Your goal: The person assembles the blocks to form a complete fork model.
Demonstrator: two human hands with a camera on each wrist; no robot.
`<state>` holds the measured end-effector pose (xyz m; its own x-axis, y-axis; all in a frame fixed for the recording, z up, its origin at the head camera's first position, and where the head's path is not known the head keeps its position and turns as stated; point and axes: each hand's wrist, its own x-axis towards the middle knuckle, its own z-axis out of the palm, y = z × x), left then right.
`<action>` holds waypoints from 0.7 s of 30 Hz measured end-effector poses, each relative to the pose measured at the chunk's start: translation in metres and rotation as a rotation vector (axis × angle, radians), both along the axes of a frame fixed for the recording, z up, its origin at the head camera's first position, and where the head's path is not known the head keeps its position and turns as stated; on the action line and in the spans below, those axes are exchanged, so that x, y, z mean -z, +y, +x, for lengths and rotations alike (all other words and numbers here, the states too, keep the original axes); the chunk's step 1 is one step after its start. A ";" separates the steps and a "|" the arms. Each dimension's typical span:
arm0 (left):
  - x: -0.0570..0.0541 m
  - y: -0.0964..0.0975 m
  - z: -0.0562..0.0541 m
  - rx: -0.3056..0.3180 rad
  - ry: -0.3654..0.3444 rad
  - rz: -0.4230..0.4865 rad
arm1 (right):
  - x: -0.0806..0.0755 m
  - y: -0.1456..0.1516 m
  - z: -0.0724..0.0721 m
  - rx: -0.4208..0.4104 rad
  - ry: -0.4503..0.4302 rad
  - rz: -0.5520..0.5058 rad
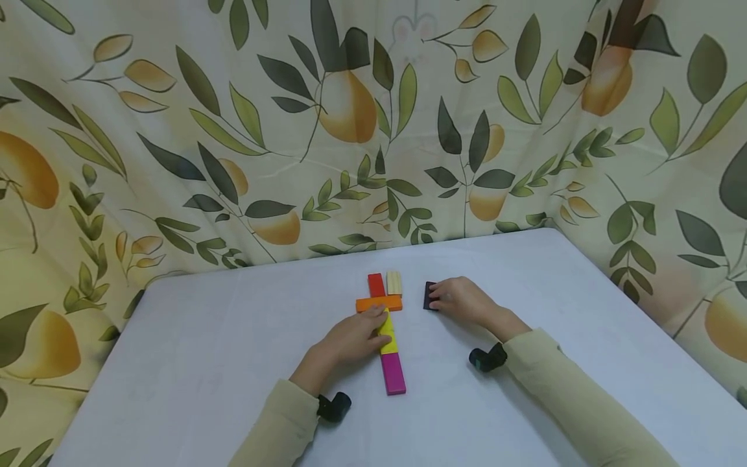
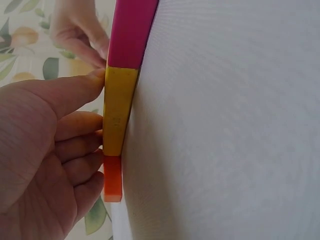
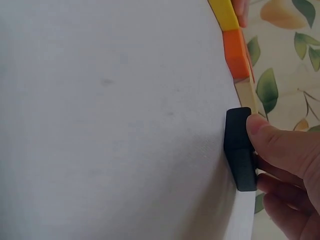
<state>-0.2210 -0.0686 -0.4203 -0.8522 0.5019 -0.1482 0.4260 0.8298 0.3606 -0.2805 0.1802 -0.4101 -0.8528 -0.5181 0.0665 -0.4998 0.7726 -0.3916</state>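
A line of coloured blocks lies on the white table. A red block is farthest, then an orange block set crosswise, a yellow block and a magenta block nearest. My left hand rests on the yellow block, its fingers reaching the orange one and its thumb near the magenta end. Just right of the red block lies a cream block, grooved on top. Farther right, my right hand pinches a black block that sits apart from the line, thumb and fingers at its edge.
The white table reaches to a back edge against a leaf-and-fruit patterned curtain. Small black devices are strapped at both wrists, one by the left sleeve, one by the right sleeve.
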 end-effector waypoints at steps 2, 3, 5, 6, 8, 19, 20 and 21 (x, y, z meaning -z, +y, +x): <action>-0.001 0.000 0.000 -0.001 -0.003 -0.006 | -0.001 -0.002 -0.005 0.010 -0.008 0.007; -0.001 0.001 0.000 -0.001 -0.004 -0.011 | -0.001 -0.003 -0.007 0.012 -0.009 0.010; -0.002 0.001 0.000 0.001 -0.008 -0.020 | -0.001 -0.004 -0.012 0.017 -0.013 0.013; -0.003 0.001 0.000 0.001 -0.009 -0.024 | -0.001 -0.004 -0.014 0.018 -0.013 0.013; -0.002 0.002 -0.001 0.003 -0.010 -0.030 | -0.001 -0.005 -0.019 0.024 -0.014 0.014; -0.002 0.000 -0.002 0.004 -0.021 -0.031 | -0.002 -0.014 -0.030 0.040 -0.028 0.033; -0.001 0.000 -0.002 0.004 -0.021 -0.031 | -0.002 -0.015 -0.031 0.042 -0.030 0.035; -0.001 -0.001 -0.002 0.004 -0.024 -0.030 | -0.002 -0.016 -0.032 0.045 -0.031 0.039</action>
